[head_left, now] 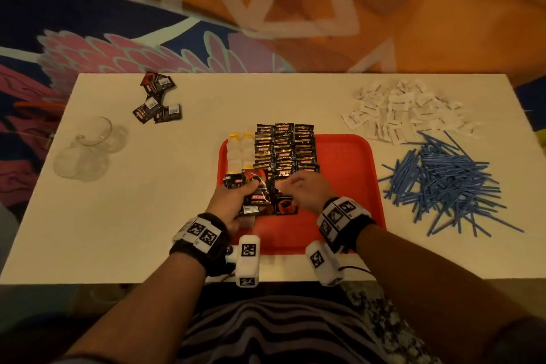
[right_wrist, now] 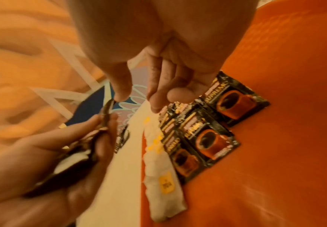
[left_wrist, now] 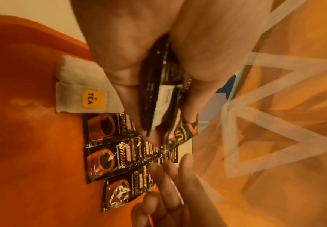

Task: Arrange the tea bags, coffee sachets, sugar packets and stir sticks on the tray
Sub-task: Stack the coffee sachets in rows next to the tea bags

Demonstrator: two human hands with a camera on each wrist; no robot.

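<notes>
A red tray (head_left: 345, 186) lies in the middle of the white table. Along its left side runs a column of white tea bags (head_left: 240, 154) with yellow tags (left_wrist: 77, 92) (right_wrist: 162, 176). Beside them lie rows of black coffee sachets (head_left: 285, 148) (left_wrist: 104, 159) (right_wrist: 207, 141). My left hand (head_left: 236, 201) (left_wrist: 160, 104) grips a bunch of coffee sachets (head_left: 258, 195) (right_wrist: 75, 158) over the tray's near left corner. My right hand (head_left: 286, 186) (right_wrist: 137, 98) hovers right beside that bunch, thumb and forefinger apart, the thumb tip touching the top sachet's edge, nothing between them.
Loose coffee sachets (head_left: 158, 97) lie at the back left of the table. White sugar packets (head_left: 404, 112) are heaped at the back right, with blue stir sticks (head_left: 443, 186) piled in front of them. A clear glass item (head_left: 88, 151) sits at the left.
</notes>
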